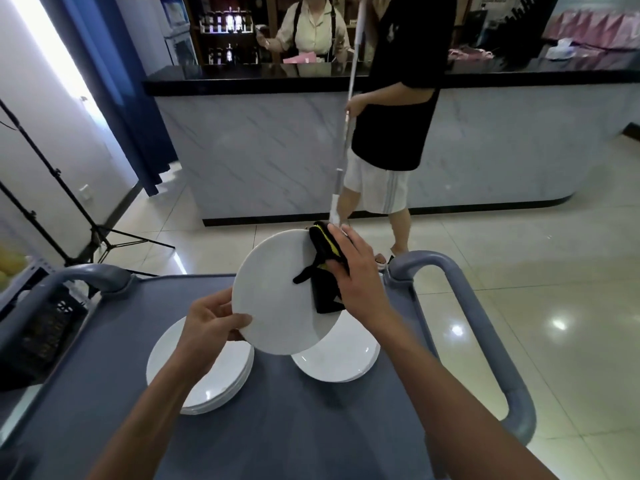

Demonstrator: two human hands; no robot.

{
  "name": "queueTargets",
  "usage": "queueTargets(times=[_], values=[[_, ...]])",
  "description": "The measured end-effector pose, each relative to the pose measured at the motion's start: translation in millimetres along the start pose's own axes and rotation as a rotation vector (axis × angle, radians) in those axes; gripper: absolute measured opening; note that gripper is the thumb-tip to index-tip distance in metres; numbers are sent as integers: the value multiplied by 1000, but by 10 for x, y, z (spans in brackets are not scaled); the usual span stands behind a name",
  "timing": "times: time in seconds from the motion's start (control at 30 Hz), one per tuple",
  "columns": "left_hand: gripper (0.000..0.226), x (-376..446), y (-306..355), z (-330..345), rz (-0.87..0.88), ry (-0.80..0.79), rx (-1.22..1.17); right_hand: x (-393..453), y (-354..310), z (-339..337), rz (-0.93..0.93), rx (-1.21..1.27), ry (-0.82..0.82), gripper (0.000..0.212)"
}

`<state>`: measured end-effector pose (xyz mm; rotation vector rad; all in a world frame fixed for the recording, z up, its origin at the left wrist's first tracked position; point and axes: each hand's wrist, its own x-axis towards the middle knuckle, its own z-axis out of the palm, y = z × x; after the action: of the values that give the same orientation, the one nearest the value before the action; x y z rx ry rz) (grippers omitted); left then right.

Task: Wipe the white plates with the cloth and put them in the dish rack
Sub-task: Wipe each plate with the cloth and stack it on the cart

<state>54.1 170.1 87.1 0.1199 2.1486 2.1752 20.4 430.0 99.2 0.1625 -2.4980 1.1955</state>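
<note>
The left hand [211, 318] pinches the raised plate [277, 292] by its rim; the right hand [353, 271] presses the cloth [323, 268] on it. Excess pressure may slip the plate onto the stacked plates [204, 375].

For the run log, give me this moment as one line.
step: wiping | left hand: holds plate | right hand: presses cloth on it | stack waits on cart
</note>
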Motion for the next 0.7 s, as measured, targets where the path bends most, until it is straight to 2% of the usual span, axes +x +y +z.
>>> queueTargets(times=[0.13,0.27,0.53,0.7], values=[[64,39,-2,-44,38,-4,71,21,0,-123,-18,67,-59,62],[64,56,14,-65,79,-6,98,30,27,-223,-63,95,-118,65],[54,117,52,-75,158,20,206,17,57,-259,-74,185,-73,69],[56,175,85,-136,215,69,301,-39,23,-256,-84,260,-59,61]])
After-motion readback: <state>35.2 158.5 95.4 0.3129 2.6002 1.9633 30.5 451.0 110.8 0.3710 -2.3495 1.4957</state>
